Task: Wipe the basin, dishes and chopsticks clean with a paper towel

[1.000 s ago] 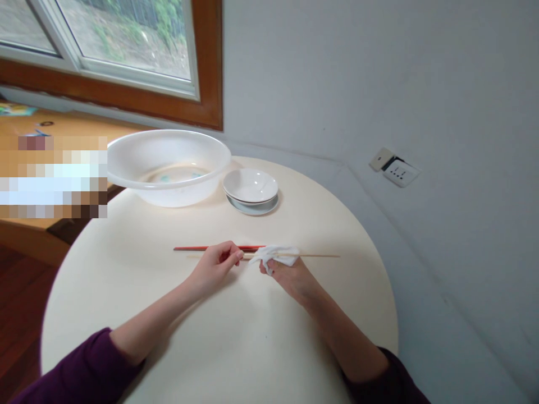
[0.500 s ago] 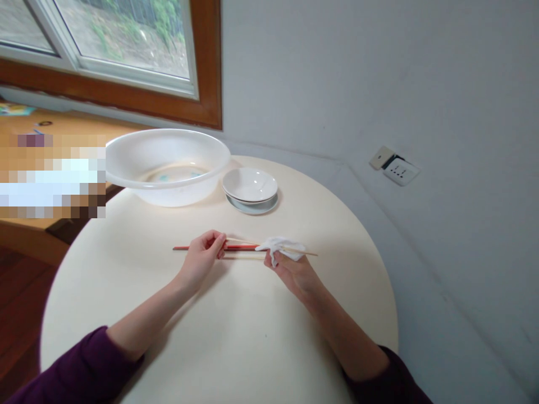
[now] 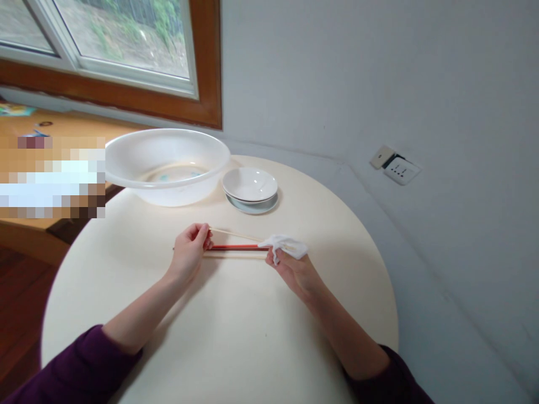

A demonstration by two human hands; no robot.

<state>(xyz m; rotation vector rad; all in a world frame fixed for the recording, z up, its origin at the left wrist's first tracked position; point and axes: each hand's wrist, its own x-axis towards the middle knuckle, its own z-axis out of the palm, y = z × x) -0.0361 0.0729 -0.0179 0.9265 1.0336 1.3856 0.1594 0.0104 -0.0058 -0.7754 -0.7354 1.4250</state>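
Between my two hands stretches a thin light wooden chopstick (image 3: 236,234). My left hand (image 3: 190,244) pinches one end of it, fingers closed. A white cloth (image 3: 288,247) is wrapped about its other end, gripped by my right hand (image 3: 295,272). Below the held chopstick lie red and dark chopsticks (image 3: 240,247) on the table, partly behind my left hand. Nearer to me another pale chopstick (image 3: 236,257) lies level with them, its ends hidden by my hands.
On the round cream table (image 3: 236,336) stands a large translucent basin (image 3: 168,188) at the back left. Beside it is a stack of white dishes (image 3: 250,188). A wooden desk (image 3: 84,120) adjoins at left, and a wall with a socket (image 3: 400,169) rises at right.
My left hand has moved left, drawing the light chopstick with it through the cloth; its right end no longer sticks out past the cloth. My right hand has barely moved.
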